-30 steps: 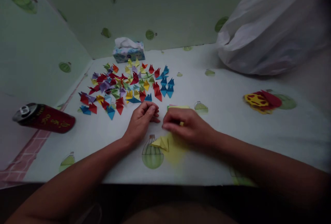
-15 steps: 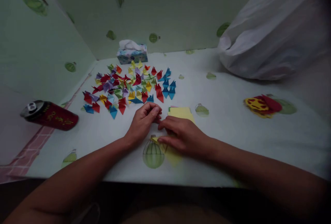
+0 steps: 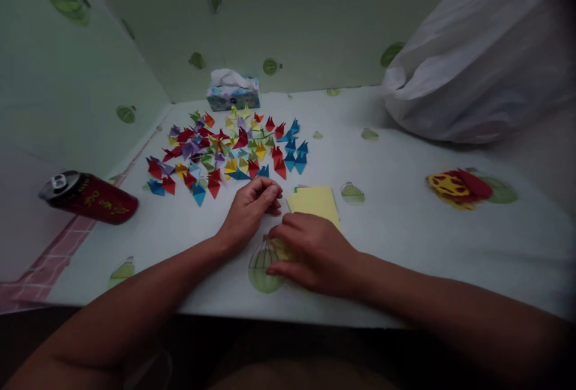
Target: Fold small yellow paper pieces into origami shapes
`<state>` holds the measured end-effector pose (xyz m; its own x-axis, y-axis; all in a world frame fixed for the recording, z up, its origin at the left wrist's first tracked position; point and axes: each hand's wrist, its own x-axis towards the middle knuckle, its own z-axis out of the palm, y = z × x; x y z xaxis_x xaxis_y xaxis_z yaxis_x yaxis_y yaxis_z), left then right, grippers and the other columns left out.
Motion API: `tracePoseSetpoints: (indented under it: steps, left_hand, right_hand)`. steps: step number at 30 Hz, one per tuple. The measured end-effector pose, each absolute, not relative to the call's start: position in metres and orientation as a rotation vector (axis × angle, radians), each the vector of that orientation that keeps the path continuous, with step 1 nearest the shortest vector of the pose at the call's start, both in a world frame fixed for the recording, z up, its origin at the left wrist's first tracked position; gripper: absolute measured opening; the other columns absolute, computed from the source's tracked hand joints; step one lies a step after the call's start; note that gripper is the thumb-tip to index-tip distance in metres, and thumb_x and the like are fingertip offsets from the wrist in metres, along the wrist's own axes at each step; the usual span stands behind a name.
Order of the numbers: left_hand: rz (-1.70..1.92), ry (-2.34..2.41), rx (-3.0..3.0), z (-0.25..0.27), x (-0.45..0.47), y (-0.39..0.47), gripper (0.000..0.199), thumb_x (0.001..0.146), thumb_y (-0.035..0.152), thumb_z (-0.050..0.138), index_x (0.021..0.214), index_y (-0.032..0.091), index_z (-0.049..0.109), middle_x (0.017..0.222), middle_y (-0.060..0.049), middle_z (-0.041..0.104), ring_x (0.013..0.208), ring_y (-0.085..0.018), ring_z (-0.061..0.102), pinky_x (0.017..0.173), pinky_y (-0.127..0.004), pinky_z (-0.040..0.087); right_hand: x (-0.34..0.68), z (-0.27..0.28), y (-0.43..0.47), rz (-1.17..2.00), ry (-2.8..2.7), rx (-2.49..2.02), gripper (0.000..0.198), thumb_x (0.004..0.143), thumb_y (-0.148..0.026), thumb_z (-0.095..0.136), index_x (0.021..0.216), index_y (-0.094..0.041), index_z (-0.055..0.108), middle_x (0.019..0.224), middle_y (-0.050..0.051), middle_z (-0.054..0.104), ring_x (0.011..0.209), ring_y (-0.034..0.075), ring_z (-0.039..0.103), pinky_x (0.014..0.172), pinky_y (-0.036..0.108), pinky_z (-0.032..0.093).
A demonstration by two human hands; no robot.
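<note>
My left hand (image 3: 255, 203) rests on the table with its fingers curled and the thumb pressed against the index finger. Whether anything is inside that pinch is hidden. Beside it, my right hand (image 3: 315, 253) reaches over a piece of yellow paper (image 3: 282, 250), most of which it covers. Its thumb and fingers are spread apart around the paper. Just beyond the right hand lies a stack of square paper (image 3: 315, 199), yellow on top. Folded paper cranes (image 3: 216, 153) in many colours stand in a broad cluster beyond my left hand.
A red drink can (image 3: 92, 198) lies tilted at the left edge. A tissue box (image 3: 233, 91) stands at the back wall. The right side has a white plastic bag (image 3: 454, 78) and a small red and yellow item (image 3: 459, 188). The table's front edge (image 3: 288, 320) runs close below.
My right hand has moved slightly towards me, uncovering more of the paper stack and covering the loose yellow paper more. The left hand stays in place. The view has shifted slightly.
</note>
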<state>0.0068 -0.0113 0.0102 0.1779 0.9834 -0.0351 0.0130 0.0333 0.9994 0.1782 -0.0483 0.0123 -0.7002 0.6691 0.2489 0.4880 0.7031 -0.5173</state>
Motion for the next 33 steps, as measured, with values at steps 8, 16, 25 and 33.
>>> tracePoseSetpoints:
  steps: [8,16,25,33]
  left_hand:
    - [1.038,1.109,1.281,0.009,0.007,-0.010,0.020,0.088,0.036,0.063,0.084,0.017,0.061,0.082,0.001,0.061,0.067,-0.009,0.059,0.067,-0.023,0.051]
    - [0.975,1.090,1.297,0.013,0.007,-0.013,0.020,0.087,0.036,0.066,0.087,0.016,0.061,0.073,0.002,0.061,0.064,-0.010,0.058,0.065,-0.023,0.050]
    - [0.880,1.052,1.207,0.014,0.012,-0.022,0.025,0.082,0.039,0.073,0.088,0.017,0.062,0.070,0.002,0.062,0.060,-0.009,0.060,0.060,-0.021,0.048]
    - [0.916,1.036,1.150,0.013,0.018,-0.027,0.030,0.078,0.040,0.078,0.086,0.016,0.062,0.074,0.001,0.064,0.057,-0.010,0.063,0.058,-0.023,0.053]
  right_hand:
    - [0.173,0.010,-0.052,0.460,-2.583,-1.044,0.015,0.092,-0.022,0.056,0.088,-0.012,0.067,0.086,0.011,0.065,0.078,0.023,0.057,0.070,0.034,0.040]
    - [0.187,0.016,-0.028,0.909,-1.946,-1.204,0.014,0.086,-0.011,0.055,0.073,-0.016,0.057,0.067,-0.001,0.056,0.062,0.012,0.049,0.061,0.025,0.036]
    - [0.185,0.019,-0.028,0.991,-1.718,-1.279,0.012,0.082,-0.016,0.057,0.072,-0.019,0.051,0.062,-0.004,0.049,0.057,0.010,0.044,0.055,0.024,0.033]
    - [0.184,0.019,-0.034,0.913,-1.747,-1.269,0.012,0.081,-0.015,0.054,0.073,-0.020,0.047,0.061,-0.004,0.049,0.055,0.010,0.043,0.054,0.024,0.032]
